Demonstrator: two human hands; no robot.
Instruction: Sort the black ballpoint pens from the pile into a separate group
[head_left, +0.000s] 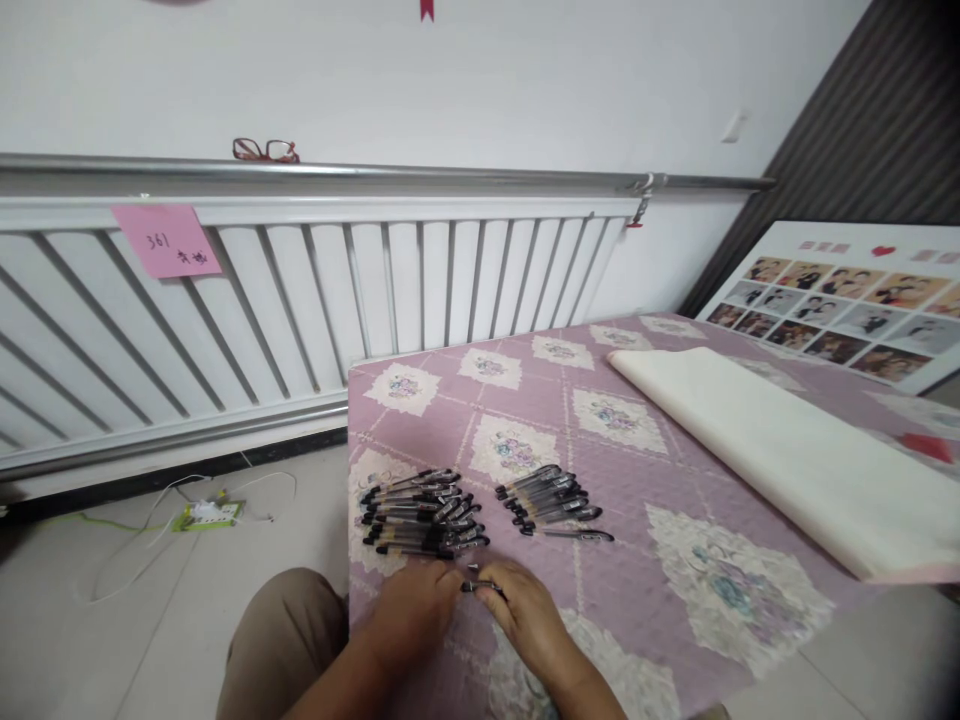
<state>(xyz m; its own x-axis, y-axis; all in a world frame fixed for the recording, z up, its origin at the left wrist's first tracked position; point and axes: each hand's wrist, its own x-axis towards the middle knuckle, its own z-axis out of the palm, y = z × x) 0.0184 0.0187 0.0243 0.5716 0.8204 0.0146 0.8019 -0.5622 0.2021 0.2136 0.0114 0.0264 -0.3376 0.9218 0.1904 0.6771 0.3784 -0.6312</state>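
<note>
Both my hands meet at the near edge of a purple quilted surface [675, 470]. My left hand [412, 605] and my right hand [525, 610] pinch the two ends of a single black pen [478, 586] between them. Just beyond my left hand lies a pile of several black pens [420, 512]. A second, smaller row of several black pens [551, 495] lies beyond my right hand, with one pen [570, 535] a little apart at its near side.
A folded cream cloth [787, 460] lies across the right of the surface. A board of photos [840, 300] leans at the far right. A white radiator [300, 300] with a pink note [166, 240] and red glasses [265, 150] runs behind. A power strip [206, 514] with cables lies on the floor.
</note>
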